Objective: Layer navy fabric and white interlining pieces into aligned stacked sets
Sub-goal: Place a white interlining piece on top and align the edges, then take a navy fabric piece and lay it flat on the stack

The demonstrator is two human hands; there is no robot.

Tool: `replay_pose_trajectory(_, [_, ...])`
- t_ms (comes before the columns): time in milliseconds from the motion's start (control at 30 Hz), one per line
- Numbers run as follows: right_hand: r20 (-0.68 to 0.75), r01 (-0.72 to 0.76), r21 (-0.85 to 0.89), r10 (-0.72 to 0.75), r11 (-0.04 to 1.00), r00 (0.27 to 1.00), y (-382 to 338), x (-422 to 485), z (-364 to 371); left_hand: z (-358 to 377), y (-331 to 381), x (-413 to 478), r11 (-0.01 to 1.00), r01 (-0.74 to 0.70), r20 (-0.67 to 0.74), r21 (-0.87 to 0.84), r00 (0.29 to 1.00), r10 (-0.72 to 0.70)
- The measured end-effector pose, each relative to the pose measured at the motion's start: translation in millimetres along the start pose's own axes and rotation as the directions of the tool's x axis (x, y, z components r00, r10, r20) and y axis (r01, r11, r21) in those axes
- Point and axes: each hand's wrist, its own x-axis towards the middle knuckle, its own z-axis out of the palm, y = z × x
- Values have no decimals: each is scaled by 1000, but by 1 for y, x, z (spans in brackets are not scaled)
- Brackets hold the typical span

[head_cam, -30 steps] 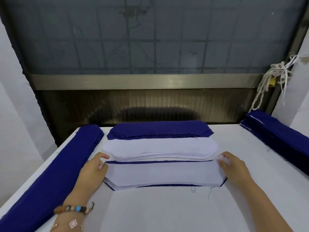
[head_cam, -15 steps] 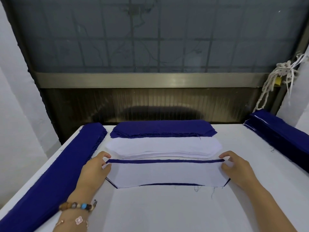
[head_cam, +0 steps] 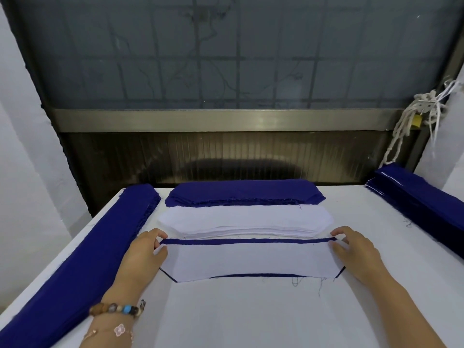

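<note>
— Head view: why was the table point(head_cam: 251, 320) laid out that way?
— For reach, as I read it. A long navy left stack point(head_cam: 82, 259) and right stack point(head_cam: 421, 204) ran down the side edges, out of the working space. At the back lay a navy pile point(head_cam: 243, 192), and just in front of it a white pile point(head_cam: 243, 218), so one piece of each colour could be drawn forward.
— And the set being built?
— The set point(head_cam: 251, 268) lay nearest the person, just beside the white pile. It was a white piece point(head_cam: 251, 258) on a navy piece point(head_cam: 246, 241). Navy showed as a strip along the far edge and as a thin line at the near edge, so I judged it not yet squared.
— The hands?
— The set lay between them. The left hand point(head_cam: 143, 257) pinched its far left corner between curled finger and thumb. The right hand point(head_cam: 356, 252) pinched the far right corner likewise. Holding both ends probably let the layers be shifted evenly.
</note>
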Motion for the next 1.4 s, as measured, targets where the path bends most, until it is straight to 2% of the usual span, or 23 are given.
replay_pose_trajectory(167, [1,10,-18,-10,1000,1000,6,1,2,-1,-2,1,999,-17,-24,29,1000,18])
replay_pose_trajectory(300, [-49,39,-1,-39,999,998,8,3,4,-2,-1,1,991,-41,-62,130,997,50])
replay_pose_trajectory(400, [-116,89,-51,-94,995,989,8,4,4,-2,-2,1,990,-133,-39,49,990,135])
replay_pose_trajectory(500, [-111,117,-76,-125,990,986,6,3,4,-1,-2,-1,983,-179,-33,-30,983,178])
replay_pose_trajectory(833, [-83,50,-98,-58,994,995,12,8,6,-1,2,-3,982,-188,-4,-5,982,188])
replay_pose_trajectory(900, [-108,59,-132,-73,989,991,11,9,8,0,6,-4,984,-175,-41,34,983,176])
replay_pose_trajectory(1000, [-210,122,-142,-151,982,966,4,14,9,1,17,2,986,-143,-149,83,977,154])
replay_pose_trajectory(1100, [-222,210,-160,-242,965,944,-12,24,11,3,35,19,974,-175,-190,142,961,200])
replay_pose_trajectory(1200, [-184,288,-171,-317,942,930,-35,43,15,11,57,42,957,-239,-158,163,951,265])
replay_pose_trajectory(1400, [-124,436,-29,-436,899,891,-89,75,44,49,102,81,951,-309,-58,19,949,309])
